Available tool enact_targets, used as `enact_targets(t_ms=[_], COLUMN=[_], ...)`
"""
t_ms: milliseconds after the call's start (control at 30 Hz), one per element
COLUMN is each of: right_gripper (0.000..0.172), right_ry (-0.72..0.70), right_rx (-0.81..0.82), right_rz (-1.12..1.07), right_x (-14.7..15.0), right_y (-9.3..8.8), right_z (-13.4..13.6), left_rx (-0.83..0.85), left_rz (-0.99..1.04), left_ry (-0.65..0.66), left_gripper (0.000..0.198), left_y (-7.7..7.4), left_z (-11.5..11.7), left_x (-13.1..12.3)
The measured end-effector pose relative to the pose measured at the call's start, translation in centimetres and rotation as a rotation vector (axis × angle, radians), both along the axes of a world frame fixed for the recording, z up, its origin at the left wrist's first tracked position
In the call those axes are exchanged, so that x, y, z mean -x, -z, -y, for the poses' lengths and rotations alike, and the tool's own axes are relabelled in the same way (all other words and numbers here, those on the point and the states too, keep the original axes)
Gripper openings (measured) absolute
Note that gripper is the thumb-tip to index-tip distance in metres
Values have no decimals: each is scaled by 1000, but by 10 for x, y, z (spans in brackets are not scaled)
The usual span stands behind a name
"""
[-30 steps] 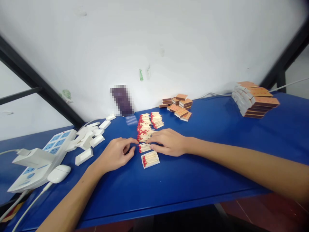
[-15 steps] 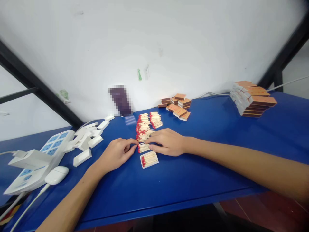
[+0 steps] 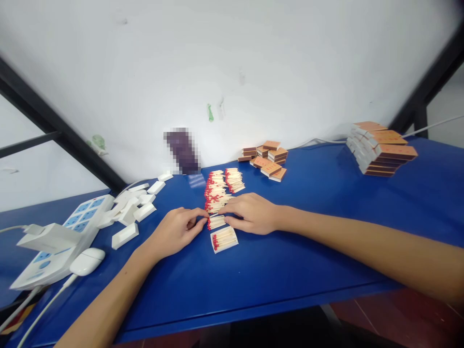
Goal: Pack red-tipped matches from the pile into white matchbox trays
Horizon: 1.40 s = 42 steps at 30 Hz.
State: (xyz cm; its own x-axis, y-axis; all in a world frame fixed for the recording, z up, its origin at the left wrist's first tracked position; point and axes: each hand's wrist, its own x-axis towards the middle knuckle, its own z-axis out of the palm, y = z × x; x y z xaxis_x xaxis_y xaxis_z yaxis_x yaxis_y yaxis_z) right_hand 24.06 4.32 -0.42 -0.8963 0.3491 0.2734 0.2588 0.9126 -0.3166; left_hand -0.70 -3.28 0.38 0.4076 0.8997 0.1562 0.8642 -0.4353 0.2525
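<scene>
Several red-headed matches [image 3: 217,222] lie side by side in a small bundle between my two hands. At the head end, the thumb and forefinger of my left hand [image 3: 178,229] pinch together. My right hand [image 3: 253,213] bends over the stick ends, thumb and fingers closed in on them; its fingertips partly cover the sticks. Just beyond, a larger heap of matches [image 3: 215,186] stretches away from me, with a smaller pile of matches [image 3: 235,180] to its right. Nearer to me sits a white matchbox tray [image 3: 227,247] with matches inside, heads to the left.
White empty matchbox trays [image 3: 125,236] lie scattered at left, beside a power strip [image 3: 78,217] with a plug and a white charging case [image 3: 87,261]. Orange matchboxes [image 3: 270,168] are heaped by the wall, and a taller stack of matchboxes [image 3: 387,150] stands at right.
Both hands keep nearly the same pose around the small bundle of matches. The whole view has shifted very slightly.
</scene>
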Motion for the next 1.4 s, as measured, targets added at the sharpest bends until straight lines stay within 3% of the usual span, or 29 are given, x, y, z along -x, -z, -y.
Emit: enact_targets(t_ms=[900, 1400], right_gripper=[24, 28], right_ry=[1, 4], right_rx=[153, 121], right_rz=[-54, -37], right_x=[1, 1], right_y=[2, 2], right_z=[-7, -7], left_rx=[-12, -6], left_rz=[-16, -6], left_ry=[22, 24], left_gripper=[27, 23], left_y=[-1, 0], left_z=[2, 2], left_x=[-5, -6])
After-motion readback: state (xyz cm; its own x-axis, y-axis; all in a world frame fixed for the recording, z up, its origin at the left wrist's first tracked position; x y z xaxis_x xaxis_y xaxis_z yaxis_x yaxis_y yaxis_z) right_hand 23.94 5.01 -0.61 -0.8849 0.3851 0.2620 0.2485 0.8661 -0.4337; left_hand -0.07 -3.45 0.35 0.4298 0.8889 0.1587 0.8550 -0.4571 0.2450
